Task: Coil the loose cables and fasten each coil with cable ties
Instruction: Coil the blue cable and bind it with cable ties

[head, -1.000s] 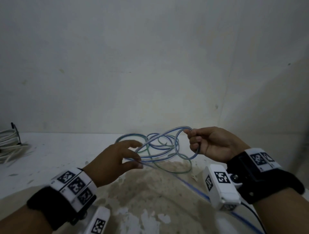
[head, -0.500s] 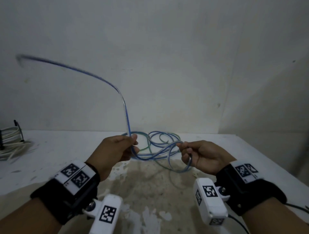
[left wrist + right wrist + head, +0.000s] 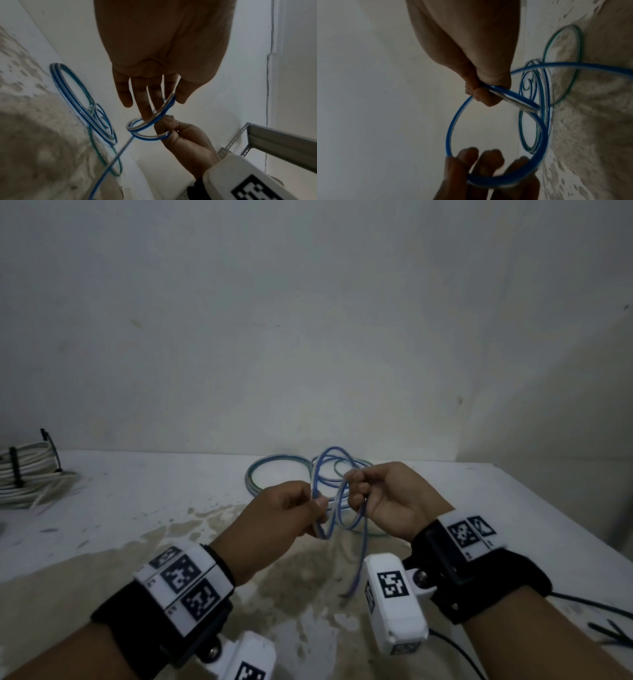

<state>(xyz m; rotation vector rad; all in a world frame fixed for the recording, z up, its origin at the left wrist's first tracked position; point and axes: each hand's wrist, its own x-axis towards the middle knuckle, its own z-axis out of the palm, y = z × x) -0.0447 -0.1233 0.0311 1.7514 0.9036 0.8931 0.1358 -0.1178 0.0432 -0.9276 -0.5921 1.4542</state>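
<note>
A blue cable lies in loose loops on the white table and rises into both hands. My left hand pinches a small raised loop of it between thumb and fingers; the left wrist view shows the loop crossing those fingers. My right hand, just to the right, grips the same loop in curled fingers, and the right wrist view shows the cable leaving that fist. The cable's free end hangs down between my wrists.
A white cable coil bound with black ties sits at the table's far left. Black cable ties lie near the right edge. The wall stands close behind the table. A metal shelf frame is to the right.
The cable's free end, flung high to the left half a second ago, now hangs between my hands. The hands have come closer together with a small loop between them.
</note>
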